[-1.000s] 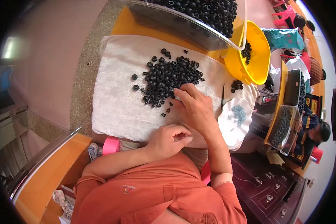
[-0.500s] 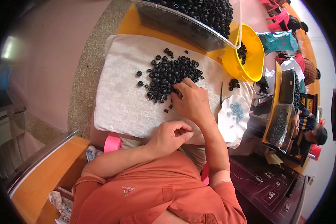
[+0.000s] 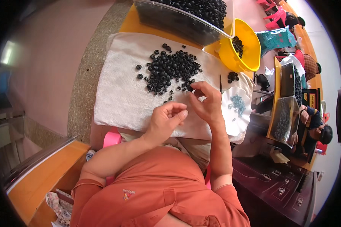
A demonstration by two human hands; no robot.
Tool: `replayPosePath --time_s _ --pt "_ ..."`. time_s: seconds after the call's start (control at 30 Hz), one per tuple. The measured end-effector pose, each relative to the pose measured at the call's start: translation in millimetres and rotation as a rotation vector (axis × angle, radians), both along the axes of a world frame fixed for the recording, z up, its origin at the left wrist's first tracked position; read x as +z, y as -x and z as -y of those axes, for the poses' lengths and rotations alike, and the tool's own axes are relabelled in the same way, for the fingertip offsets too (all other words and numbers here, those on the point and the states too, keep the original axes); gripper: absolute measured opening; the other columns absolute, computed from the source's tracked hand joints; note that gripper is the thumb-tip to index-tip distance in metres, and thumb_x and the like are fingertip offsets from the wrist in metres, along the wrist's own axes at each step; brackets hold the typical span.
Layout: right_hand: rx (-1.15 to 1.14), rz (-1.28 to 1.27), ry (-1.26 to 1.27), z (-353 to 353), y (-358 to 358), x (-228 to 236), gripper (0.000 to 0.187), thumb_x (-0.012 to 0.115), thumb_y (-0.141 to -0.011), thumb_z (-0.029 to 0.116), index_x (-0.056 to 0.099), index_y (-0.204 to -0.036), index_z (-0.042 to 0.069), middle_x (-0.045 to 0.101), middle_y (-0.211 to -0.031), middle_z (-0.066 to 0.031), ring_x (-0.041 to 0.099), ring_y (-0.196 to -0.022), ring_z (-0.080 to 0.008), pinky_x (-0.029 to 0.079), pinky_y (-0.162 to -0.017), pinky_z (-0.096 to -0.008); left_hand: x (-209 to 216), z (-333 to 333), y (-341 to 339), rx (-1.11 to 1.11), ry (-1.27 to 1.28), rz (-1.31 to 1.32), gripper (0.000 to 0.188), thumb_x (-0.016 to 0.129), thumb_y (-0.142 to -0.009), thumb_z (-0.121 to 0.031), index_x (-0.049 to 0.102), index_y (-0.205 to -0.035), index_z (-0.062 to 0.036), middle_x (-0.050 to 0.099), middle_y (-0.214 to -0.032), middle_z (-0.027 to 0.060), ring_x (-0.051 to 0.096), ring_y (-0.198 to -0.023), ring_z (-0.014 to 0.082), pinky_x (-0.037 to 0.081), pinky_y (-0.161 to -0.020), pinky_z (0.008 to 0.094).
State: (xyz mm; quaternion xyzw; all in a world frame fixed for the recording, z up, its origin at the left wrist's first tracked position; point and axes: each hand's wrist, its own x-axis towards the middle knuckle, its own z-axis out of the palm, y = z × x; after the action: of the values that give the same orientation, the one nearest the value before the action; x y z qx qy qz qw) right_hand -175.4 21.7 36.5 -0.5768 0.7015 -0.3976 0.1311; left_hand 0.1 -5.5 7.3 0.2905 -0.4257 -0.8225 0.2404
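Note:
A pile of small round black bead-like parts (image 3: 169, 70), some with holes, lies on a white cloth (image 3: 117, 94) in front of me. My right hand (image 3: 208, 100) is at the pile's lower right edge, thumb and forefinger curved together around a small black part. My left hand (image 3: 166, 119) hovers over the near part of the cloth, below the pile. Its fingers are curled in toward the thumb, and whatever they may hold is hidden. Right of my right hand, a white scalloped dish (image 3: 235, 125) carries tiny pale blue pieces (image 3: 238, 105).
Behind the cloth stands a clear bin (image 3: 178, 19) full of black parts. Next to it is a yellow basin (image 3: 250, 45) with more inside. A thin dark stick (image 3: 221, 84) and a small black cluster (image 3: 233, 77) lie near the dish. People sit at benches far right.
My right hand has drawn back from within the pile to its lower right edge. My left hand has risen slightly farther over the cloth. The view has shifted a little.

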Motion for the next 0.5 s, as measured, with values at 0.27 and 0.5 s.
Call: replayPosePath --time_s 0.27,0.5 --pt "0.13 0.181 0.008 -33.0 -13.4 10.6 0.024 0.077 -0.075 0.0 0.065 -0.095 0.0 0.067 -0.087 -0.0066 0.066 -0.08 -0.0128 0.054 -0.071 -0.0256 0.5 0.4 1.6 0.114 -0.088 -0.061 0.035 0.065 -0.094 -0.019 0.058 -0.117 0.0053 0.066 -0.094 0.0057 0.061 -0.077 0.0081 0.053 -0.07 0.0229" --pt "0.217 0.219 0.043 -49.7 -22.6 9.8 0.023 0.075 -0.075 -0.004 0.065 -0.096 -0.002 0.068 -0.093 -0.0096 0.068 -0.082 -0.0167 0.057 -0.075 -0.0279 0.4 -1.4 -1.0 0.061 -0.002 -0.06 0.022 0.067 -0.092 -0.02 0.068 -0.099 0.001 0.068 -0.084 0.0037 0.062 -0.072 0.008 0.053 -0.066 0.0224"
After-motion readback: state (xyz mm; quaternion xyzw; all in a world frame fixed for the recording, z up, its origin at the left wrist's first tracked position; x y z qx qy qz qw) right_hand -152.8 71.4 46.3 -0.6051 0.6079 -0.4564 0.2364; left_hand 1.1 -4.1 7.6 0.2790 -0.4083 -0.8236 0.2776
